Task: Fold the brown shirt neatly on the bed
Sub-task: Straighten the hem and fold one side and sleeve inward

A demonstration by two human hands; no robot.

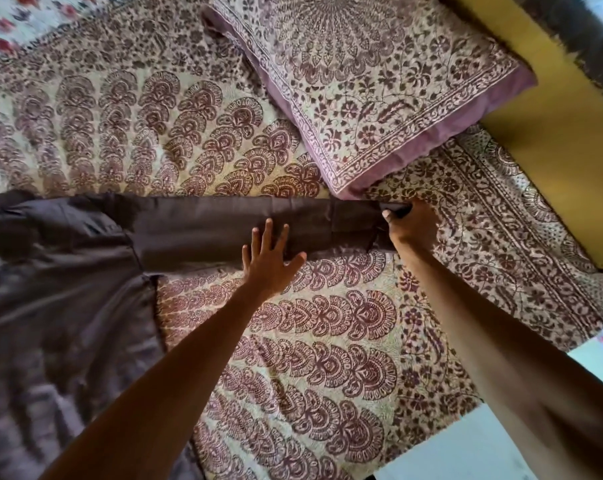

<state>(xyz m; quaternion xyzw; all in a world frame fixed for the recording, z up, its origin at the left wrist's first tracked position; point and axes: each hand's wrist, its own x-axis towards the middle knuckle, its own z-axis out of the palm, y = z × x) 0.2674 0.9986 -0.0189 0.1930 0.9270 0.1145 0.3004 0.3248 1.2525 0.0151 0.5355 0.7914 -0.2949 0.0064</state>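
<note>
The brown shirt [68, 278] lies spread on the patterned bed cover [310, 341], its body at the left and one long sleeve [206, 226] stretched flat to the right. My left hand [269, 261] rests palm down on the lower edge of that sleeve, fingers spread. My right hand [411, 226] pinches the cuff at the sleeve's far right end, thumb on top. The shirt's lower part runs out of view at the bottom left.
A patterned pillow with a mauve border [373, 84] lies just beyond the sleeve, its corner close to the cuff. A yellow surface [563, 140] borders the bed at the right. Pale floor [466, 452] shows past the bed's corner at the bottom right.
</note>
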